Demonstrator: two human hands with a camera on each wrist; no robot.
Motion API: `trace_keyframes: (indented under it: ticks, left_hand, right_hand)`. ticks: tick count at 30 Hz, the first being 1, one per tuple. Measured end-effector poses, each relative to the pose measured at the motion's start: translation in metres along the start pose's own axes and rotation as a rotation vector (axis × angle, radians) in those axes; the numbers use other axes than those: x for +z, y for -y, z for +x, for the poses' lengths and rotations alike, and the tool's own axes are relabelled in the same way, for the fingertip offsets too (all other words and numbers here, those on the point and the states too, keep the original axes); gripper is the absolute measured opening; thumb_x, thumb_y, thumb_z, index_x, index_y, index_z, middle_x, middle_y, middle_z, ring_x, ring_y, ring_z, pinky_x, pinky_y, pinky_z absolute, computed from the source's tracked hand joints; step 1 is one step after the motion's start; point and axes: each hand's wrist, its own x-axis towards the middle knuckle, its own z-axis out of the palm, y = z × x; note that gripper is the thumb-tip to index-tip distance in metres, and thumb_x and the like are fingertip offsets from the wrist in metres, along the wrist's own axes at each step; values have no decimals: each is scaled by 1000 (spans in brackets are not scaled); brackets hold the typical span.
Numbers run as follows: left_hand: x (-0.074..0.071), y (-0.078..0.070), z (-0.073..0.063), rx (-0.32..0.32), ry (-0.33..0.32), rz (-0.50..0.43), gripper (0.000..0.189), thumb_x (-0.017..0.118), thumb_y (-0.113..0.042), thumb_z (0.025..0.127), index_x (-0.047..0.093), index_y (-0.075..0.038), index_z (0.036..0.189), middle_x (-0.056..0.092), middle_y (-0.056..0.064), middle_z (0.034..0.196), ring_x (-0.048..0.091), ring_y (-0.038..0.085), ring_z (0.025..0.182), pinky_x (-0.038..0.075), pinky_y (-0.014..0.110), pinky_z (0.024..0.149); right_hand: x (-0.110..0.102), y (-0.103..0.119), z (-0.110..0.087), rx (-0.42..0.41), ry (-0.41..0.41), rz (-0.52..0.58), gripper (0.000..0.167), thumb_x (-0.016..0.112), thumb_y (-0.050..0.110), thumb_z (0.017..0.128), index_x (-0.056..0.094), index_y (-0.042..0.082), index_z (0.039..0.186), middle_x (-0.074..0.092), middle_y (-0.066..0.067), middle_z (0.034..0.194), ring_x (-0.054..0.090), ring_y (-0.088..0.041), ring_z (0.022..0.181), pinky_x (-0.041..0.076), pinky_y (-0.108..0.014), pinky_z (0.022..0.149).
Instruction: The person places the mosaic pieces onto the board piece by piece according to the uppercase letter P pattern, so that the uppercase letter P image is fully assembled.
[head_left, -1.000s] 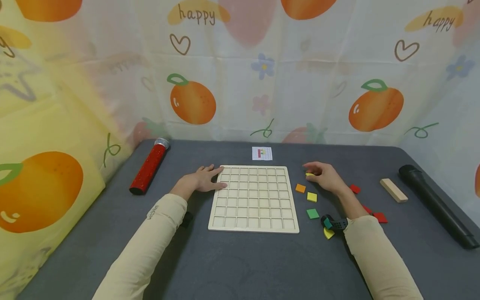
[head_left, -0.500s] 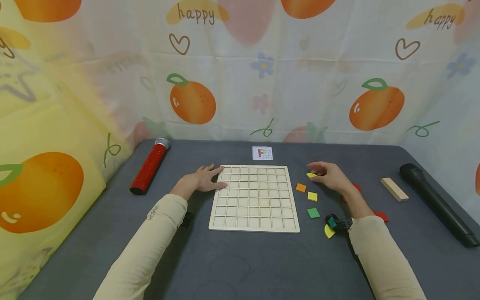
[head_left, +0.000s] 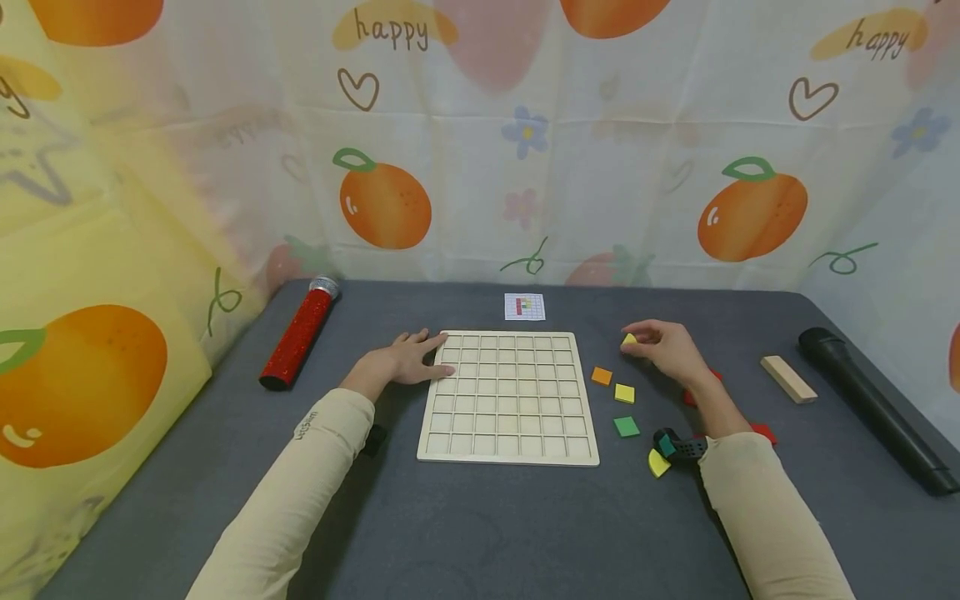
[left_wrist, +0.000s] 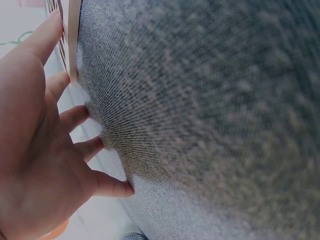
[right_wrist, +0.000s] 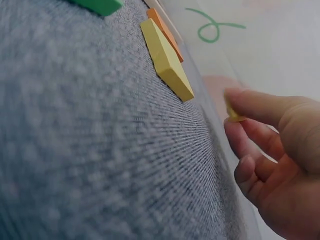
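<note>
My left hand lies with fingers spread at the upper left edge of a pale wooden grid board. Its thumb and index fingertip touch the rim, and the left wrist view shows the other fingertips on the grey cloth. Right of the board, my right hand pinches a small yellow piece between thumb and fingertips, raised off the table. In the right wrist view the fingers mostly hide this piece. Nearest to that hand lie a yellow square tile and an orange tile.
A green tile, a yellow quarter-round piece and red tiles lie around the right forearm. Behind the board is a small pattern card. A wooden block, a black microphone and a red microphone lie toward the sides.
My right hand has shifted slightly right, and the yellow piece in its fingertips has turned from nearly flat to more upright. The left hand and the board have stayed in place.
</note>
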Motion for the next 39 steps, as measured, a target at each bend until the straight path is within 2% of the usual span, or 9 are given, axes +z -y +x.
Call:
trace_keyframes:
  ticks: [4,7,10,17,23,31,39]
  left_hand:
    - [-1,0,1,2,1,1,78,44,-56,96,9,-20,156,3,16,158,2,42,141,14,67,104]
    - [-1,-1,1,3,4,3,78,44,-57,96,9,-20,156,3,16,158,1,42,141,14,67,104]
    - [-1,0,0,0,8,-1,79,44,-57,96,8,-20,156,3,16,158,1,42,141,14,67,105]
    - [0,1,-1,10,4,-3,80,46,-57,95,10,-18,155,5,17,158,2,42,141,13,67,105]
    - [-1,1,-1,19,3,-10,84,51,-58,92,11,-19,155,5,17,158,2,42,142,12,65,106]
    - [-4,3,-1,57,0,-13,84,52,-56,92,11,-18,155,4,18,158,1,43,141,12,66,106]
    - [-2,2,0,127,30,-29,82,52,-55,94,13,-17,155,2,14,158,-2,42,141,8,66,106]
  right_hand:
    - [0,3,1,2,-37,64,42,68,22,91,60,0,125,64,-20,107,66,-29,88,51,-39,75]
    - [0,5,2,14,-25,123,43,67,21,92,59,0,128,64,-19,104,69,-24,83,53,-32,68]
    - [1,8,2,34,6,162,44,66,21,92,57,1,130,63,-19,108,69,-22,87,54,-31,71]
    - [5,15,-1,44,65,211,47,66,24,92,54,1,132,63,-19,113,64,-30,99,51,-39,83]
    - [6,21,2,36,151,189,45,64,20,93,54,-1,132,62,-20,117,63,-30,101,51,-41,82]
    - [7,34,11,-12,246,45,41,64,18,94,57,-1,129,66,-15,109,66,-25,90,52,-40,78]
    - [19,53,16,-50,315,109,37,63,13,94,58,-4,126,67,-17,102,66,-28,90,53,-38,75]
